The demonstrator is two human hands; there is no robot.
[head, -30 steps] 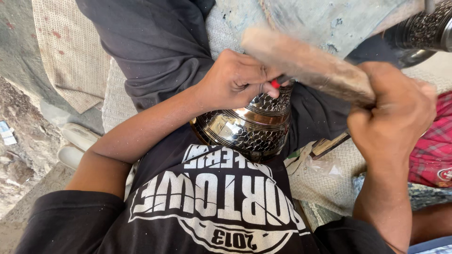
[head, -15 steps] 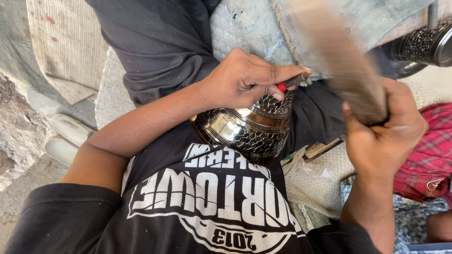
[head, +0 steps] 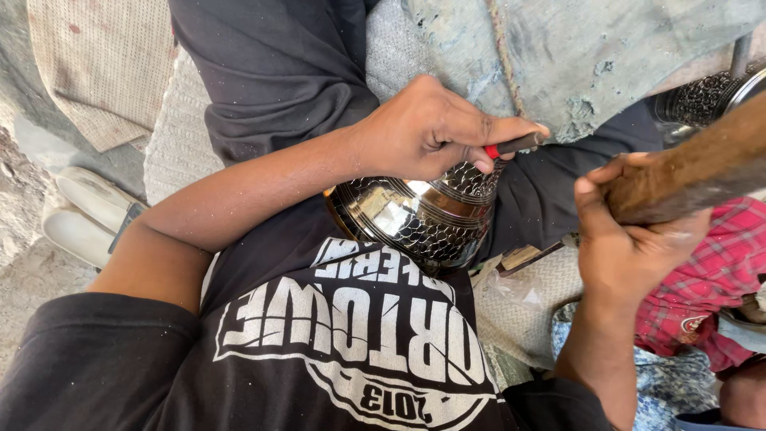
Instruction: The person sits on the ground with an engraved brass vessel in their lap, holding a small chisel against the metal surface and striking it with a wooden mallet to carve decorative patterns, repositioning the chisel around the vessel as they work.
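- The tip of the thin dark punch with a red band (head: 511, 146) is being hidden by the left hand (head: 427, 132) pinching it closed.
- The brown wooden mallet (head: 702, 172), cut off at the frame edge, is being gripped tightly by the right hand (head: 630, 239).
- The shiny engraved round metal pot (head: 423, 215) is being held in the lap, crowded between both forearms.

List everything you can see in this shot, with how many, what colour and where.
metal pot: one, shiny silver with engraved pattern, in the lap, centre
punch tool: one, dark with red band, in left hand, tip at the pot
wooden mallet: one, brown, in right hand, raised at right
second patterned vessel: one, silver, upper right
checked cloth: one, red, right
sandals: pair, whitish, left
left hand: grips punch
right hand: grips mallet
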